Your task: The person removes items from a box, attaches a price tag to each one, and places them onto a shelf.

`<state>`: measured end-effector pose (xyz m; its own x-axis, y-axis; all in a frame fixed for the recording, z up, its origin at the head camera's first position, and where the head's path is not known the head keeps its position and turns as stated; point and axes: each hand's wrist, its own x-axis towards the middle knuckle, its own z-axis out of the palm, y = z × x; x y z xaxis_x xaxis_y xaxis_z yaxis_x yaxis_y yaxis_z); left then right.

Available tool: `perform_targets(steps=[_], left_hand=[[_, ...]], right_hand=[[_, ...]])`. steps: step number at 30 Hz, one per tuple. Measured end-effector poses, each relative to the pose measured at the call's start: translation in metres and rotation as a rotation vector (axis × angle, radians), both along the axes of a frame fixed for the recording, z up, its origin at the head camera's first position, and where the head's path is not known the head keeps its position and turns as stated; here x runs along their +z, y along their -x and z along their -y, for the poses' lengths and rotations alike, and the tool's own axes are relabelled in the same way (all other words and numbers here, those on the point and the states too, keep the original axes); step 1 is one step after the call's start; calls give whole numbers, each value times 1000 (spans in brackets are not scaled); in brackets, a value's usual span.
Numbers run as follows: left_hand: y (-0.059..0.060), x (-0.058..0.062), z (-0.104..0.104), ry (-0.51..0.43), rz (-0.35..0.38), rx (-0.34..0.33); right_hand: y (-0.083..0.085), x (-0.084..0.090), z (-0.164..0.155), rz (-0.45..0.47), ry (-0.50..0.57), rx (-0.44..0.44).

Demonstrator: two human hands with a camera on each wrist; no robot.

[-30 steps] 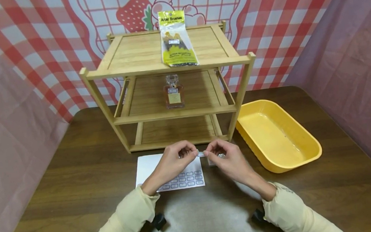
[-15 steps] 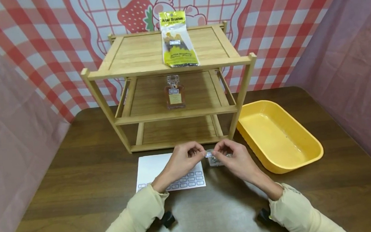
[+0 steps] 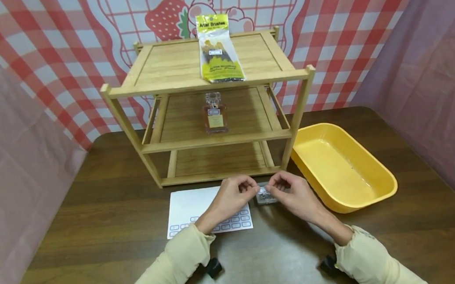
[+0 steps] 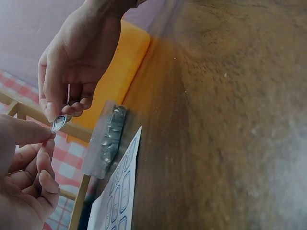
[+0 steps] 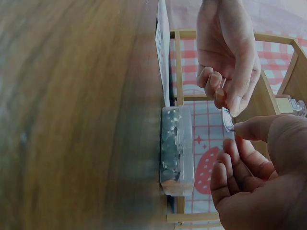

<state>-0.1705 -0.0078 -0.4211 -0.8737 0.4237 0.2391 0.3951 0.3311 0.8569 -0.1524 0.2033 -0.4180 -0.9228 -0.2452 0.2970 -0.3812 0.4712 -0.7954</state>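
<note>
Your left hand (image 3: pixel 235 196) and right hand (image 3: pixel 290 194) meet over the table (image 3: pixel 95 177) just in front of the rack (image 3: pixel 207 73), and together they pinch one small sticker (image 4: pixel 58 123) between fingertips. It is a white rounded rectangle with a dark blue outline, held on edge just above a small clear box (image 3: pixel 265 196). The box lies flat on the table between your hands; it is a shallow transparent case filled with grey, metallic-looking bits, too blurred to name. Just left of it lies the white sticker sheet (image 3: pixel 188 206), its near rows printed with the same blue-edged labels. A yellow tub (image 3: pixel 376 171) sits to the right. On the rack, a brush pack (image 3: pixel 218 50) lies on top and a bottle (image 3: pixel 215 114) stands on the middle shelf.
</note>
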Motion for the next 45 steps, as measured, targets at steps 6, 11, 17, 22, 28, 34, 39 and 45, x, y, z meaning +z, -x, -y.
perform_targets(steps=[6,11,17,22,28,34,39,45], left_hand=[[3,-4,-5,15,9,8],[4,-6,-8,30,27,4],[6,-7,-11,45,15,7],[7,-9,-13,51,8,11],[8,-9,-15,71,7,20],[8,-10,-17,95,-20,25],[9,-10,-17,109,-33,28],[9,-11,-17,118,-48,31]], right_hand=[[1,-3,-3,-1,-21,-18],[1,-4,-5,1,-42,-25],[2,-4,-7,4,-68,-36],[3,-4,-8,7,-90,-37],[4,-6,-9,-4,-115,-34],[6,-8,-10,-14,-128,-31],[6,-8,-10,-19,-132,-28],[6,-8,-10,-21,-137,-23]])
